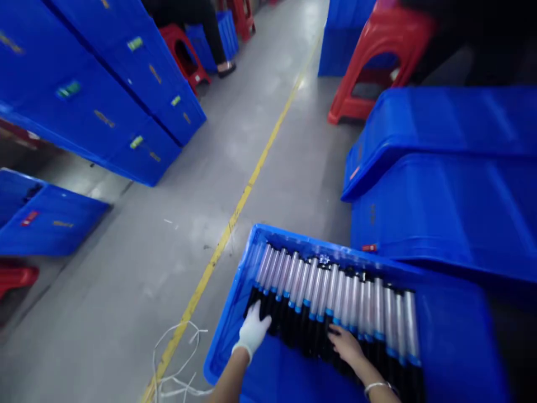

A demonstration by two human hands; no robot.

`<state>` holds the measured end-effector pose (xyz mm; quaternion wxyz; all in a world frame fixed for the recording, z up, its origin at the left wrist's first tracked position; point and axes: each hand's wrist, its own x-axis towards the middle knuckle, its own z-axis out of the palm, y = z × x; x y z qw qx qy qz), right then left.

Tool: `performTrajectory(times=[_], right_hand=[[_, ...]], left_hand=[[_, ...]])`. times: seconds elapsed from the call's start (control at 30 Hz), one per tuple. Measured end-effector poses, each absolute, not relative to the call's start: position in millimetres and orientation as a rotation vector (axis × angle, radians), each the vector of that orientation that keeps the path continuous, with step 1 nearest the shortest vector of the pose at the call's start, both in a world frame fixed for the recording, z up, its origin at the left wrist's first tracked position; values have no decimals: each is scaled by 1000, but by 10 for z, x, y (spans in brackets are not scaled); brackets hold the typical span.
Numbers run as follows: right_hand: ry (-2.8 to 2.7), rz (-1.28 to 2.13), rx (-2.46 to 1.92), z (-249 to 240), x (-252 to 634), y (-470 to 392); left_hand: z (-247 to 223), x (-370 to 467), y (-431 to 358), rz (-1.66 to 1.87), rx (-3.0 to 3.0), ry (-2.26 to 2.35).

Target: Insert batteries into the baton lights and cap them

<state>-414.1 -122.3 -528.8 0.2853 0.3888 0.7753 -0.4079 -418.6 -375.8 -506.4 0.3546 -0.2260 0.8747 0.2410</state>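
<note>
Two hands of ours reach onto one row of blue-banded tubes (311, 282) in a blue bin (230, 324): our gloved left hand (253, 329), partly open, at the row's left end, our bare right hand (346, 346), loosely curled, near its middle; we cannot tell whether either grips one. Left to right, we see stacked crates (100, 92) with labels too blurred to read, then over a dozen tubes.

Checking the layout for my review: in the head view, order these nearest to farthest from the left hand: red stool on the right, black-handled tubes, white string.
1. Black-handled tubes: by left hand
2. White string: floor, left
3. Red stool: ahead, right
</note>
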Motion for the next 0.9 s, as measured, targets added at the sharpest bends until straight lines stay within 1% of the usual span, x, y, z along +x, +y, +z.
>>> performTrajectory(times=[0.07,0.13,0.17,0.23,0.3,0.37,0.5,0.6,0.7,0.8,0.9], right_hand=[[2055,-1016,1033,-5905,-4075,-1384],[2093,-922,1088,-6407,-4083,-1567],[2125,-866,1142,-6599,-4091,-1655],[2196,-760,1246,-6843,-4074,-1799],[2274,-707,1272,-6908,-4000,-1882],[2346,-714,1226,-6851,-3908,-1924],[2416,-871,1043,-6727,-3945,-2103],[2376,-1023,939,-6811,-4222,-2355],[2310,-1040,1041,-6950,-4458,-2498],[2253,-1079,1075,-7001,-4463,-2487],[2161,-1224,980,-6994,-4387,-2512]], left_hand=[[-5707,-4373,-3792,542,-625,2295],[-6221,-4537,-3756,462,-654,2351],[-6411,-4590,-3712,420,-675,2383],[-6643,-4631,-3608,351,-703,2444],[-6708,-4606,-3541,313,-688,2494],[-6677,-4562,-3551,311,-639,2525],[-6624,-4572,-3707,380,-548,2497],[-6703,-4662,-3763,495,-496,2395],[-6803,-4707,-3739,579,-471,2333],[-6832,-4700,-3762,706,-467,2297],[-6807,-4734,-3864,957,-441,2206]])
